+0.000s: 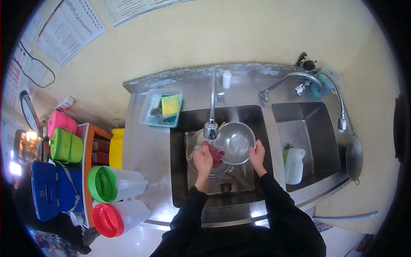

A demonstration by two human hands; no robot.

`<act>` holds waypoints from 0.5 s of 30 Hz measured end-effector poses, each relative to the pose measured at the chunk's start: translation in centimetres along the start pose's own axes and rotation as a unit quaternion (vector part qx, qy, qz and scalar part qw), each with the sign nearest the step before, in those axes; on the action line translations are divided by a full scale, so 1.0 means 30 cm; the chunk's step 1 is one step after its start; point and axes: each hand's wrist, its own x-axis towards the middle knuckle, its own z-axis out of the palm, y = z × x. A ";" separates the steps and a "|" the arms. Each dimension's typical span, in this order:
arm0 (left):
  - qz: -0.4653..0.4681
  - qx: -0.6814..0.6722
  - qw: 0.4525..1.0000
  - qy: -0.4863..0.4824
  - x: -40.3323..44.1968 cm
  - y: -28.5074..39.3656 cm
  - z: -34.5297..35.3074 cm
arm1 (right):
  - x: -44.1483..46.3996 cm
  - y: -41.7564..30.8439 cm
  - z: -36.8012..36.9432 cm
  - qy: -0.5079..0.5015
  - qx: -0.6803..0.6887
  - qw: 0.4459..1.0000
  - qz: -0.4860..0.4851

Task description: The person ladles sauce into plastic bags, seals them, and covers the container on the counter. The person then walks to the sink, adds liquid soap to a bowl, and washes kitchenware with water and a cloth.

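In the head view, my right hand (257,156) grips the rim of a shiny metal bowl (236,141), tilted over the left sink basin (252,195). My left hand (203,160) is closed around a dark red, crumpled cloth (215,155) at the bowl's left side. Straight above the cloth hangs the spout of a coiled-neck faucet (211,129), and water seems to run from it. Beneath the bowl lie more dishes, among them a pale round one (192,145), largely hidden by the bowl and my left hand.
A clear plastic tub (147,118) holds a yellow sponge (170,106) and scrubbers. A white bottle (227,79) stands behind the faucet. In the right basin (319,141) rests a pale jug (294,166). Green-lidded (102,184) and red-lidded (108,219) pitchers are at the left.
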 end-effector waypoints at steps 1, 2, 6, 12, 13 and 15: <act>-0.043 -0.048 0.997 -0.036 0.000 0.004 -0.023 | -0.024 0.013 0.003 0.004 0.019 1.000 0.010; -0.087 -0.095 0.989 -0.070 -0.001 0.008 -0.044 | -0.044 0.026 0.012 0.009 0.038 0.999 0.019; -0.229 -0.329 0.906 -0.136 -0.014 0.046 -0.140 | -0.137 0.085 0.087 0.023 0.126 0.989 0.072; -0.010 -0.080 0.992 -0.094 -0.096 -0.024 -0.284 | -0.278 0.151 0.215 -0.027 0.216 0.910 0.352; 0.025 -0.032 0.996 -0.075 -0.097 -0.031 -0.283 | -0.288 0.133 0.225 -0.027 0.242 0.860 0.449; 0.043 -0.074 0.996 -0.013 -0.095 -0.061 -0.283 | -0.303 0.161 0.271 -0.043 0.288 0.778 0.557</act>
